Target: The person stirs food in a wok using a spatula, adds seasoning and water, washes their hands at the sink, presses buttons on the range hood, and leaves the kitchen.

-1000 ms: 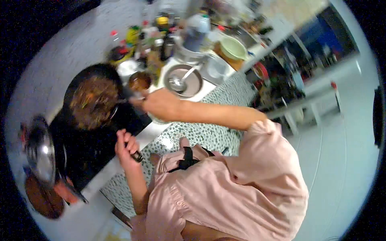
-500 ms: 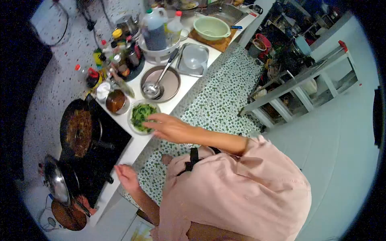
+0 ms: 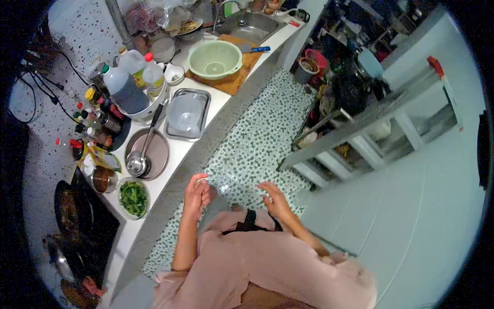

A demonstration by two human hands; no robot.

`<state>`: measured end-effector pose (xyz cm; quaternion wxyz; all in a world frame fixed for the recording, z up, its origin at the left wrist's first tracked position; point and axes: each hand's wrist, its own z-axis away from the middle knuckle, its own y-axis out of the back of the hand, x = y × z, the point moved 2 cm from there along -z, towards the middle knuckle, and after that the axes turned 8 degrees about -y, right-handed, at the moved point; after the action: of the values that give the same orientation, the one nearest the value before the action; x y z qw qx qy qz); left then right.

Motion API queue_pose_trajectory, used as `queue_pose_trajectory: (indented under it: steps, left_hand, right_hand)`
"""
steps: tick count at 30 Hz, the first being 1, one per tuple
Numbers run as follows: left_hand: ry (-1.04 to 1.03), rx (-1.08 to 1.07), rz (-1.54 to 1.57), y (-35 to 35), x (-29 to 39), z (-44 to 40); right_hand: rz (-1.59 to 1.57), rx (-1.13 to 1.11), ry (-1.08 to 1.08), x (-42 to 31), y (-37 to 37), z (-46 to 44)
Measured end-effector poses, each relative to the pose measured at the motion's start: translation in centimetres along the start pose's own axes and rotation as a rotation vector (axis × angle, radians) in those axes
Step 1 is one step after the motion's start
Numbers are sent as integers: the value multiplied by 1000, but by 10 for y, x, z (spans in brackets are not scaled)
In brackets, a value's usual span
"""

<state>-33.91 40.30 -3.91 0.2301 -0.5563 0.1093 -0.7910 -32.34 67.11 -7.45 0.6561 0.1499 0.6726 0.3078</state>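
Note:
Above the floor in front of my body, my left hand (image 3: 197, 196) is raised with its fingers curled in and nothing seen in it. My right hand (image 3: 274, 200) hovers to its right, fingers apart and empty. Neither hand touches anything. Nearest on the counter is a bowl of chopped greens (image 3: 133, 198). Beside it are a small pot of brown sauce (image 3: 103, 180) and a round pan (image 3: 163, 159) with a ladle (image 3: 149, 135) across it. A dark wok (image 3: 71, 208) with food sits on the black stove at the left.
Along the counter stand a metal tray (image 3: 205, 116), several bottles, a green colander (image 3: 215, 59) on a wooden board (image 3: 229, 87), a knife (image 3: 256, 49) and a sink (image 3: 252, 27). A metal ladder (image 3: 360, 136) lies at the right. A lid (image 3: 63, 261) is at the lower left.
My left hand has let go of a black handle and moved right. My right hand has left the wok area, passed over the greens and drawn back. The view has turned right.

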Motion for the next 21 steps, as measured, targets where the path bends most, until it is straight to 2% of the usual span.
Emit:
queue_pose_trajectory:
  steps: [4,6,10,12,14,15,16,18,19,20,21]
  left_hand:
    - [45,-116,40,-48,-1,-72]
    - [37,-94,29,-64,-3,-116]
    - [-6,-73,161,-95,-3,-219]
    - [84,29,315,-112,1,-279]
    - [86,-32,338,-114,-12,-338]
    - [99,45,423,-126,-4,-361]
    - [106,132,506,-134,5,-383]
    - [99,188,483,-137,4,-415]
    - [100,171,517,-133,-4,-430]
    - [98,149,551,-130,-6,-443]
    - [131,249,611,-131,-3,-449]
  right_hand:
    - [-36,-130,-30,21,10,-55]
    - [-132,-175,4,27,15,-98]
    - [-37,-199,151,25,41,-201]
    - [18,-200,161,48,55,-260]
    - [-38,-262,111,63,80,-304]
    - [64,-264,-12,71,95,-323]
    - [60,-295,-11,83,109,-341]
    - [217,-177,26,124,136,-378]
    - [-138,-163,-180,156,142,-395]
    - [-348,-169,-331,175,148,-418]
    - [-562,-143,-481,193,155,-442]
